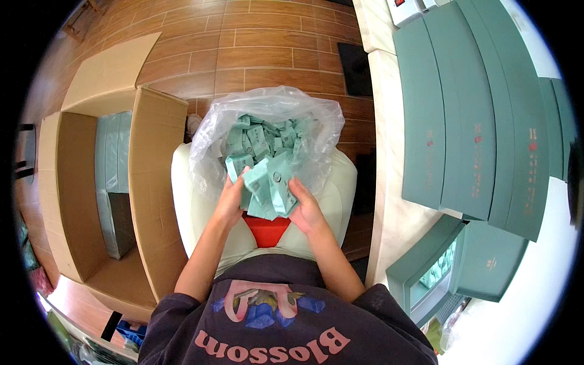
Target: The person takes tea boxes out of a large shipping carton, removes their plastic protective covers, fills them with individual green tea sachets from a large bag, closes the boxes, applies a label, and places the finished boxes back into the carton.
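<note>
Several pale green packets (pixel 280 182), bearing dark writing and a round mark, are gathered between my two hands above my lap. My left hand (pixel 230 198) grips packets at the left of the bunch, one of them standing up over the fingers. On the other side, my right hand (pixel 308 205) holds the rightmost packets with the thumb on their face. Just beyond, a clear plastic bag (pixel 273 100) rests open on my thighs, with many more green packets (pixel 262 137) loose inside it.
At left, an open cardboard carton (pixel 155 191) holds plastic-wrapped green boxes (pixel 112 150). Long green boxes (pixel 465 114) lie on the marble-patterned counter (pixel 388 182) at right. Nearer, an open green gift box (pixel 410 273) contains green packets (pixel 438 269). A red seat (pixel 267 230) shows between my legs.
</note>
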`<act>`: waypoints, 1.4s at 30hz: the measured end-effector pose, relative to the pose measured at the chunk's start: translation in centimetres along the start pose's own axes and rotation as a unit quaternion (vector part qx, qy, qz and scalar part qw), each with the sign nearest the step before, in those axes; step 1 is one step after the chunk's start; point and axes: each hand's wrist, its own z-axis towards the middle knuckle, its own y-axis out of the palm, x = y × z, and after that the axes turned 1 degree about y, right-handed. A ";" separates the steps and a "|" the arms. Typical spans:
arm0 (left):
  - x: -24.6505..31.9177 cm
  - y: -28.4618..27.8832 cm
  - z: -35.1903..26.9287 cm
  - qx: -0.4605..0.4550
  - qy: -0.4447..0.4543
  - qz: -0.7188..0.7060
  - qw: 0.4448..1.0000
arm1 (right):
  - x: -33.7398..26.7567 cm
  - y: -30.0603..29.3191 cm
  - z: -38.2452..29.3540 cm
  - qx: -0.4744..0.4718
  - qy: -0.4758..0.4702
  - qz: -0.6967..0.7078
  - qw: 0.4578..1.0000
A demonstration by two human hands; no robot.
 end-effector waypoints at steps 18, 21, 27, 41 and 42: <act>1.7 2.2 0.7 0.060 0.093 0.003 0.994 | 1.6 2.0 0.0 -0.003 0.027 -0.321 0.947; 2.6 2.2 0.6 0.028 0.049 -0.029 0.998 | 1.0 1.7 0.1 0.006 -0.083 -0.444 0.892; 5.4 -1.9 0.1 -0.052 -0.139 0.040 0.988 | -2.2 3.7 -0.1 -0.099 -0.295 -0.794 0.522; 7.7 -6.3 -0.1 -0.077 -0.343 0.126 0.928 | 1.2 3.1 4.1 -0.129 -0.425 -0.842 0.305; 7.5 -6.3 0.0 -0.073 -0.340 0.117 0.930 | 1.4 3.1 4.3 -0.125 -0.432 -0.844 0.293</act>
